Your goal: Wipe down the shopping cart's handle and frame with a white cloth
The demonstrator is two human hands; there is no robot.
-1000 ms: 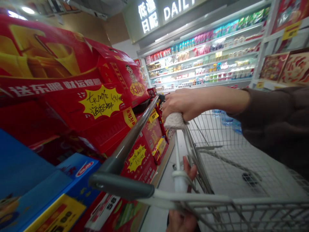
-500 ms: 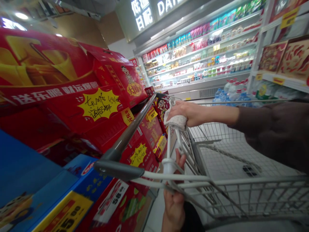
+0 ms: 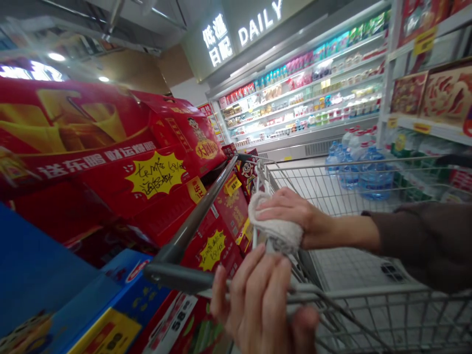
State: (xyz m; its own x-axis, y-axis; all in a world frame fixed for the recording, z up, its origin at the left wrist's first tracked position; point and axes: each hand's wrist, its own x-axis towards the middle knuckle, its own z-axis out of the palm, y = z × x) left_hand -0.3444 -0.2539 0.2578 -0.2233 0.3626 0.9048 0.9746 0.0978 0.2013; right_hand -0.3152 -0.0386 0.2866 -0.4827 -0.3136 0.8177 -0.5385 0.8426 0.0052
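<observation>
A shopping cart (image 3: 332, 295) of grey wire stands in front of me, its bar handle (image 3: 199, 209) slanting away on the left. My right hand (image 3: 291, 211) comes in from the right and presses a white cloth (image 3: 276, 228) round the light frame tube behind the handle. The cloth hides that part of the tube. Closer to me, my left hand (image 3: 258, 300) is raised over the near side of the frame, back toward me, fingers stretched and apart. Its fingertips reach just below the cloth; whether they touch the frame I cannot tell.
Red gift boxes (image 3: 92, 128) with yellow price signs are stacked close along the left, above a blue box (image 3: 125, 275). A lit refrigerated shelf (image 3: 295, 103) runs across the back. Large water bottles (image 3: 374, 172) stand on the floor beyond the cart, beside a shelf at the right.
My left hand has come up from beneath the frame to above it, with fingers spread. My right hand and the cloth have moved down the tube toward me.
</observation>
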